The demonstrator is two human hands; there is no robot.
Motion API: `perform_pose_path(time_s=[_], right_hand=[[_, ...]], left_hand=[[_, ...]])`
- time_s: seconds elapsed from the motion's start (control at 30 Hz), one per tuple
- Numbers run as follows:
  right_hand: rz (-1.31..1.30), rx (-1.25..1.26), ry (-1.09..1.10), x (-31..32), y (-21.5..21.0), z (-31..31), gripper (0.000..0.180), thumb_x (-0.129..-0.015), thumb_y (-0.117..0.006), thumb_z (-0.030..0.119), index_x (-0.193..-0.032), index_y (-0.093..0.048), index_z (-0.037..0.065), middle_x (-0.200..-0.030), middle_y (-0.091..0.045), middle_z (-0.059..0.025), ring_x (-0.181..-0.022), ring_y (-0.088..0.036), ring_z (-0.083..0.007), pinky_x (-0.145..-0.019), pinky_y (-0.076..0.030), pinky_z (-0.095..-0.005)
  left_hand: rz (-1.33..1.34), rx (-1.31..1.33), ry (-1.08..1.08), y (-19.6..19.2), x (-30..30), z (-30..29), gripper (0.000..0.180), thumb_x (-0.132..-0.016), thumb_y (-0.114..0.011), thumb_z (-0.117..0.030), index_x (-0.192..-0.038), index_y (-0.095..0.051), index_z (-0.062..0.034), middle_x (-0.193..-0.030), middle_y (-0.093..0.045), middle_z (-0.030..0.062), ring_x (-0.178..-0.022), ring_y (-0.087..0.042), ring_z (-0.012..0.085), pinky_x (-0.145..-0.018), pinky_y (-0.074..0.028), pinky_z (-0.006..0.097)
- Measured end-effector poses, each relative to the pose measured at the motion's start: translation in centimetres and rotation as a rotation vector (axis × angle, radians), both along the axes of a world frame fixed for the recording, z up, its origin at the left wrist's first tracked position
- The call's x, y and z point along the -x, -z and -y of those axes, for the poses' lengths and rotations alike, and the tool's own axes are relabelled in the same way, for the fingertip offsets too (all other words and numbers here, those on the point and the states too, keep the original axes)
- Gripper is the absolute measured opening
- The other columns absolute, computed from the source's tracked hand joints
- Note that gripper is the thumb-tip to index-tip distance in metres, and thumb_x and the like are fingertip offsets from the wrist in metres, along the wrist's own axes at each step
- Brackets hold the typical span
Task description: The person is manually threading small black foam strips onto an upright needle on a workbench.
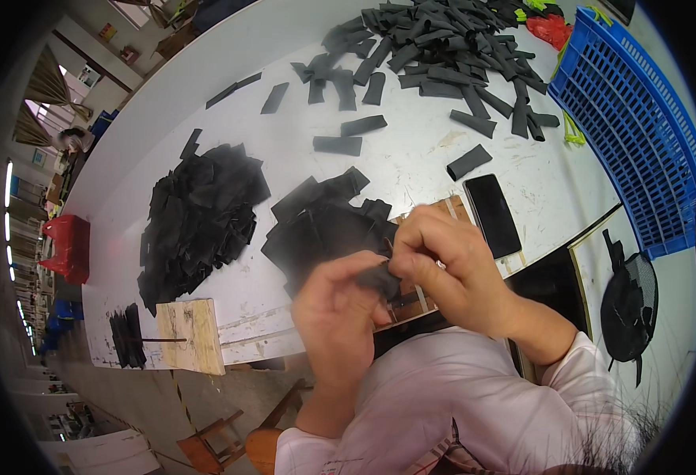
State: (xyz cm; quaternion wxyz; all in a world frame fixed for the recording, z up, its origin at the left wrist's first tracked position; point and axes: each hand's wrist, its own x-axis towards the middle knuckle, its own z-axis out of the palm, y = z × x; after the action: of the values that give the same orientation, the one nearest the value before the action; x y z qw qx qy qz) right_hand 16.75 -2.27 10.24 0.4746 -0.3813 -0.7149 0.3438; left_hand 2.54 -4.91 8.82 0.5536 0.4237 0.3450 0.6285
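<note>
Close to the table's near edge, both hands meet over a small piece of black fabric [378, 279]. My left hand [328, 313] grips the piece between thumb and fingers. My right hand [451, 265] is closed in a pinch at the piece's right end; its fingertips partly hide what they hold. Just beyond the hands lies a loose pile of flat black fabric pieces [324, 226]. A brown wooden board [452, 209] shows behind my right hand, mostly covered by it.
A larger black fabric heap [201, 210] sits left. Many rolled black fabric tubes [451, 47] lie at the back. A dark phone [493, 212] rests right, near a blue plastic basket [633, 127] and black mesh bag [631, 305]. A wooden block [193, 332] stands at the left edge.
</note>
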Motion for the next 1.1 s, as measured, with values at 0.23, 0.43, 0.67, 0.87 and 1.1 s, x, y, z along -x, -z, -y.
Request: perform_pose_path(time_s=[0.23, 0.43, 0.67, 0.87, 1.1], right_hand=[[-0.44, 0.578, -0.319, -0.7, -1.3, -2.0, 0.021, -0.083, -0.054, 0.02, -0.071, -0.048, 0.004, -0.063, -0.043, 0.0068, -0.055, -0.035, -0.0006, -0.047, -0.03, -0.0167], [-0.47, 0.629, -0.411, -1.0, -0.2, -3.1, 0.02, -0.082, -0.055, 0.021, -0.071, -0.049, 0.007, -0.062, -0.044, 0.007, -0.054, -0.035, 0.0, -0.047, -0.031, -0.0168], [-0.483, 0.947, -0.338, -1.2, 5.7, -4.6, 0.023, -0.082, -0.056, 0.023, -0.067, -0.051, 0.007, -0.06, -0.045, 0.0041, -0.049, -0.037, -0.0035, -0.043, -0.03, -0.0173], [-0.547, 1.012, -0.265, -1.0, 8.0, -4.1, 0.025, -0.083, -0.053, 0.02, -0.064, -0.05, 0.005, -0.053, -0.041, 0.0027, -0.045, -0.033, -0.0049, -0.04, -0.024, -0.0185], [-0.354, 0.881, -0.444, -0.1, 6.1, -5.5, 0.021, -0.082, -0.055, 0.022, -0.069, -0.05, 0.007, -0.058, -0.042, 0.0042, -0.048, -0.037, -0.0037, -0.043, -0.03, -0.0172]], left_hand=[[0.853, 0.22, 0.571, 0.4, 0.6, -2.6, 0.029, -0.079, -0.045, 0.004, -0.107, -0.039, 0.0022, -0.092, -0.056, 0.0171, -0.032, -0.032, 0.0007, -0.034, -0.027, 0.015], [1.093, 0.184, 0.809, 1.0, -0.1, -3.3, 0.04, -0.081, -0.038, 0.004, -0.119, -0.029, 0.0053, -0.096, -0.052, 0.0191, -0.027, -0.027, 0.0015, -0.029, -0.02, 0.016], [1.142, 0.474, 0.6, 5.4, 0.7, -4.4, 0.033, -0.084, -0.038, -0.004, -0.116, -0.037, 0.0064, -0.093, -0.055, 0.0151, -0.031, -0.03, 0.0, -0.028, -0.021, 0.014], [1.125, 0.855, 0.306, 7.2, 0.5, -4.2, 0.027, -0.084, -0.034, -0.002, -0.105, -0.048, 0.0071, -0.075, -0.058, 0.008, -0.032, -0.03, 0.0008, -0.028, -0.022, 0.015], [1.489, 0.634, 0.447, 7.1, 1.7, -3.9, 0.029, -0.086, -0.031, -0.007, -0.107, -0.045, 0.0069, -0.062, -0.052, 0.0064, -0.029, -0.029, 0.0025, -0.026, -0.02, 0.016]])
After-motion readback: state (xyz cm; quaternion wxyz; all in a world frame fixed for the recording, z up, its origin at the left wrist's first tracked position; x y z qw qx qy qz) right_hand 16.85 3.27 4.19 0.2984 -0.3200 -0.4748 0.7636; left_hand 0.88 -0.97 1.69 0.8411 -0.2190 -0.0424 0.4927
